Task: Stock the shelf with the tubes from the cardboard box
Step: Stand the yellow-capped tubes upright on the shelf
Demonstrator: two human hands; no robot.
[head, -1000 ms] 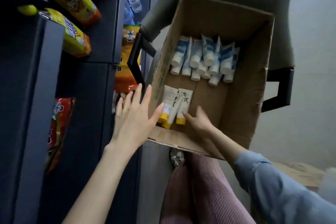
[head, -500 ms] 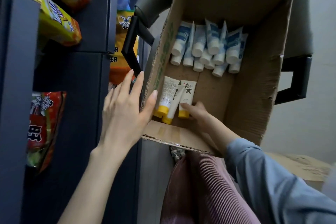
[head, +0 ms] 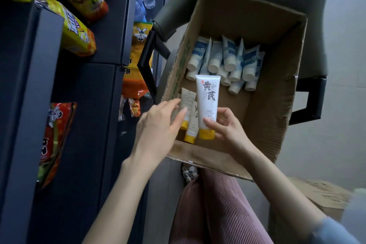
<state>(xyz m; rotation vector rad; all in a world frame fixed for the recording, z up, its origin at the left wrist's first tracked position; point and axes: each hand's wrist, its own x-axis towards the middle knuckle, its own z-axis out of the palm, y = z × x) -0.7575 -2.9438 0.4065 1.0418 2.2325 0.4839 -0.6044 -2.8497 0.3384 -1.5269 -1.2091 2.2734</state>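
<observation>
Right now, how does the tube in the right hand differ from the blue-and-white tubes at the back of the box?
The yellow-capped tube has a yellow cap and bold black characters; the blue-and-white tubes have white caps and blue bands. The yellow-capped tube is held up, pinched by the right hand; the blue-and-white tubes lie bunched in the cardboard box. Both have white bodies, caps toward the near side.

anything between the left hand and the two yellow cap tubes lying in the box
Nothing visible. The left hand reaches over the left wall of the cardboard box, fingertips at the two yellow-capped tubes. The held tube in the right hand is to their right, not between.
</observation>
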